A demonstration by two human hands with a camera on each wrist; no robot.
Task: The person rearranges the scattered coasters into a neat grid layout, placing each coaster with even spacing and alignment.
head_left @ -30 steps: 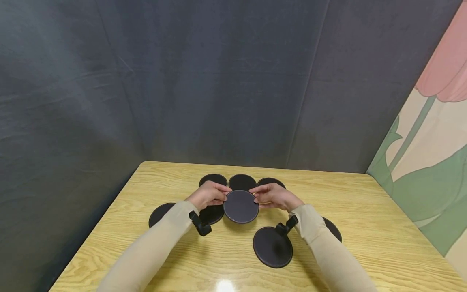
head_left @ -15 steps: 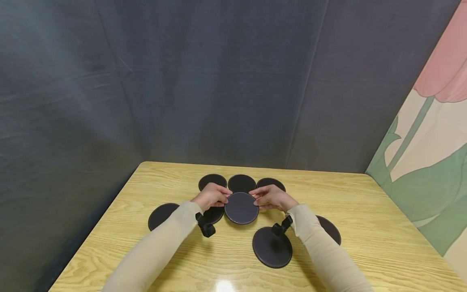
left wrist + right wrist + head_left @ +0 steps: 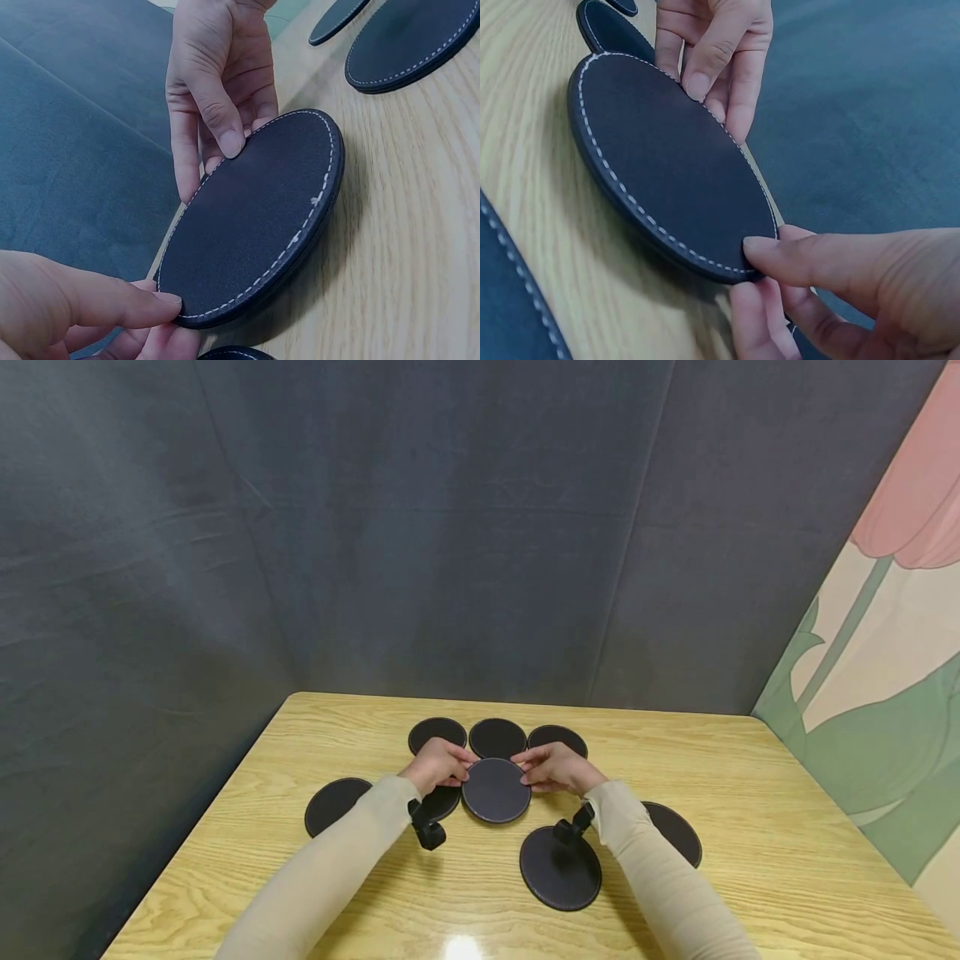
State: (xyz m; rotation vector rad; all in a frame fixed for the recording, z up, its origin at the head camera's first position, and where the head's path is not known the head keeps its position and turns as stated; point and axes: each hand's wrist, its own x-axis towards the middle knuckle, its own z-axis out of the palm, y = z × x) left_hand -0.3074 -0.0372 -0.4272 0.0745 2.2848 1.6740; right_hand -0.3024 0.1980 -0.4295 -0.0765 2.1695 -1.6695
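Note:
Both hands hold one round black coaster with white edge stitching point(image 3: 496, 790) over the middle of the table. My left hand point(image 3: 439, 765) pinches its left edge, thumb on top and fingers underneath. At the opposite edge, my right hand point(image 3: 558, 768) has the same kind of pinch. The left wrist view shows the coaster point(image 3: 251, 217) tilted close over the wood, its shadow beside it. Behind it lie three more coasters in a row: a left one point(image 3: 437, 733), a middle one point(image 3: 497, 737) and a right one point(image 3: 558, 739). Another coaster point(image 3: 441, 802) is partly hidden under my left hand.
On the wooden table point(image 3: 465, 893), a coaster point(image 3: 335, 803) lies at the left and another point(image 3: 561, 868) nearer the front. A further coaster point(image 3: 674, 833) is partly covered by the right sleeve. A dark curtain point(image 3: 450, 543) hangs behind the table's back edge.
The held coaster has come down slightly and a little toward me, with both hands still pinching it. My left forearm has shifted a bit to the right.

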